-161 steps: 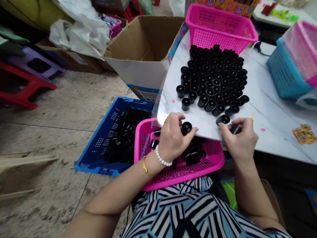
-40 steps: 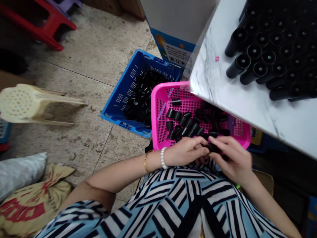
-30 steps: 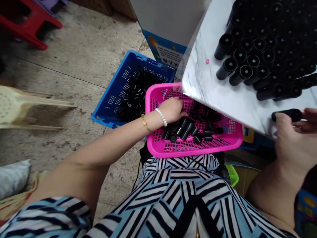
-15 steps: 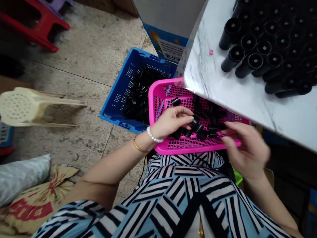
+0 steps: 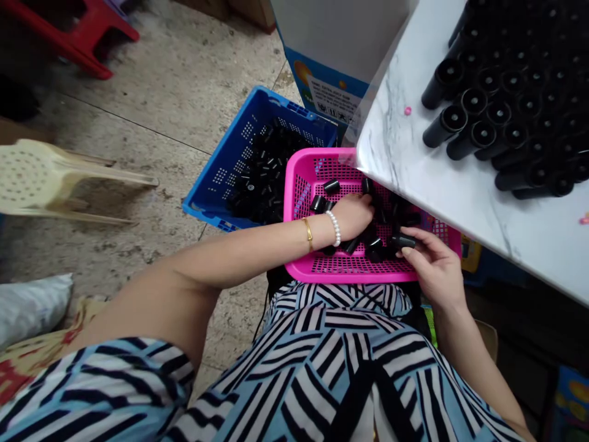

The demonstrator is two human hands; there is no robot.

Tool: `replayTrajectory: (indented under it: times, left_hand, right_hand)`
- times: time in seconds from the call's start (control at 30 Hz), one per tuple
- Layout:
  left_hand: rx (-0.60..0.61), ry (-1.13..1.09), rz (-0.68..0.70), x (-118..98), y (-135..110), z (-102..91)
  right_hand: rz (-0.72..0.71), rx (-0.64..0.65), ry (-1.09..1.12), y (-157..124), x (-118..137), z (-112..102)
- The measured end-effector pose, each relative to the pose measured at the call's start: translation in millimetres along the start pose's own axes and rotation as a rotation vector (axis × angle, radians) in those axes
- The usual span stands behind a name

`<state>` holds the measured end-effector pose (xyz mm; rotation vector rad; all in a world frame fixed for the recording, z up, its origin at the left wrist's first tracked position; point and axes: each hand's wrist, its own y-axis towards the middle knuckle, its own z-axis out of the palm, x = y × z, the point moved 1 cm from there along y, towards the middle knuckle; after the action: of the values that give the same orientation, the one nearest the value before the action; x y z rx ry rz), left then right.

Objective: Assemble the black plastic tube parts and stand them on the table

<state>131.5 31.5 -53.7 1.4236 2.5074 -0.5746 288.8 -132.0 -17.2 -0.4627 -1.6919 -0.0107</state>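
A pink plastic basket [image 5: 294, 270] with mesh walls sits at my lap, holding several small, glossy black caps [image 5: 331, 186]. My left hand [image 5: 353, 216], with a pearl bracelet at its wrist, reaches down among them. Its fingers curl downward and the tips are hidden, so what they grip cannot be seen. At the basket's right end, my right hand [image 5: 437, 261] pinches a black cap [image 5: 404, 240] between thumb and fingers, just above the other pieces.
The white marbled table [image 5: 391, 141] overhangs the basket's far right side and bears many upright black tubes [image 5: 445, 126]. A blue crate [image 5: 216, 178] of black pieces stands left of the basket. A cardboard box [image 5: 331, 92] stands behind; a cream stool [image 5: 27, 178] lies on the floor.
My left hand has moved right and deeper into the basket. My right hand has come in leftward and now grips a black cap. The view has shifted slightly.
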Motion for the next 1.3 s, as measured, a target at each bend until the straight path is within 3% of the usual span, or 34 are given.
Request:
replayTrajectory:
  times: [0.07,0.17,0.3,0.4,0.6,0.73,0.93,1.0,1.03,1.17,1.23,1.3]
  left_hand:
    - [-0.041,-0.057,0.028,-8,-3,0.2]
    - [-0.150,-0.345,0.023,-24,-29,-10.0]
    - [-0.261,-0.697,0.047,-42,-65,-25.3]
    - [-0.334,-0.736,0.108,-48,-77,-27.3]
    - [-0.343,-0.683,0.154,-45,-82,-25.0]
    - [-0.337,-0.694,0.177,-49,-86,-17.8]
    - [-0.171,-0.752,-0.022,-62,-94,1.7]
    - [-0.121,-0.751,-0.059,-57,-95,-4.5]
    - [-0.129,-0.731,-0.070,-52,-94,-10.6]
    - [-0.339,-0.522,-0.065,-15,-80,-40.5]
    - [-0.396,-0.456,-0.094,3,-73,-49.9]
    - [-0.421,-0.441,-0.135,16,-68,-54.7]
  right_hand:
    - [-0.006,-0.049,0.029,-3,0,2]
    - [-0.063,-0.167,0.024,-11,8,1]
    - [-0.222,-0.189,-0.207,-22,26,-2]
    - [-0.345,-0.133,-0.379,-26,36,-3]
    - [-0.419,-0.152,-0.428,-28,39,1]
    - [-0.467,-0.027,-0.518,-30,31,12]
    - [-0.532,0.347,-0.654,-27,16,23]
    - [-0.543,0.394,-0.657,-19,16,14]
    - [-0.535,0.353,-0.655,-13,16,7]
    - [-0.478,0.008,-0.733,18,12,-16]
    - [-0.500,0.074,-0.862,31,8,-13]
    - [-0.544,0.284,-1.022,40,5,-2]
